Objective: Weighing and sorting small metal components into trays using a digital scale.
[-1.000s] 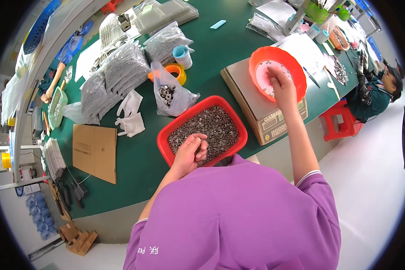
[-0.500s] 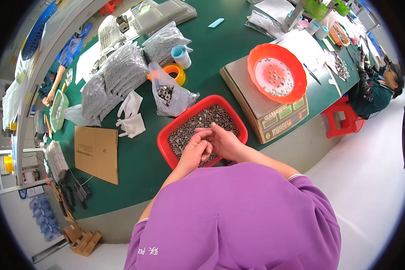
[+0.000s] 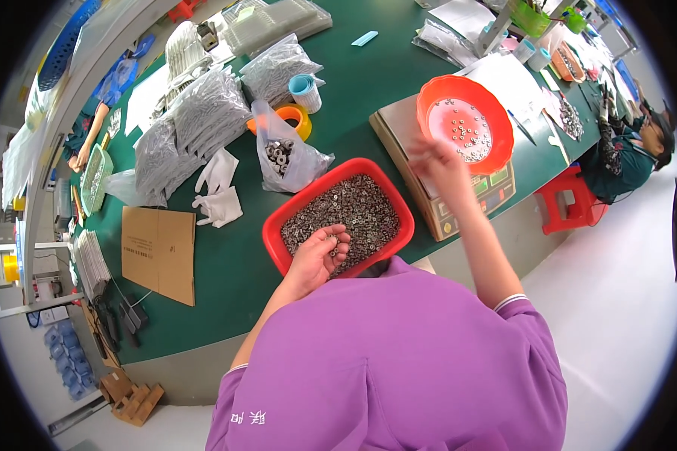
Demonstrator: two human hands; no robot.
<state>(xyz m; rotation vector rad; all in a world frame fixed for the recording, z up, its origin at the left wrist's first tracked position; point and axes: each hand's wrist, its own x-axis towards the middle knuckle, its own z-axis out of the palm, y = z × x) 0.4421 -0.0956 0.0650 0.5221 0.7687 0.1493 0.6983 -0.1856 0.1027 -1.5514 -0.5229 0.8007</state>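
— Whereabouts of the small metal rings [image 3: 365, 203]?
— Mostly heaped in the red tray [image 3: 273, 234], beneath and ahead of the left hand [image 3: 316, 254]. More scattered in the orange bowl [image 3: 504, 135], just beyond the right hand [image 3: 440, 165], on top of a scale [image 3: 393, 135].
— State of the left hand?
— Half curled, palm cupped, fingers bent inward, apparently round a few rings.
— And of the right?
— Blurred, at the near left edge of the bowl; impossible to tell whether pinching anything or touching the rim.
— Handling?
— Probably light singly, weighty by the heap; hard, stiff, hardly fragile, perhaps slippery against bare skin.
— Best hold?
— Likely by the outer edge, between thumb and fingertip.
— Anything near?
— Past the tray, ahead of the left hand, a plastic bag [image 3: 301, 173] with larger rings [image 3: 280, 154].
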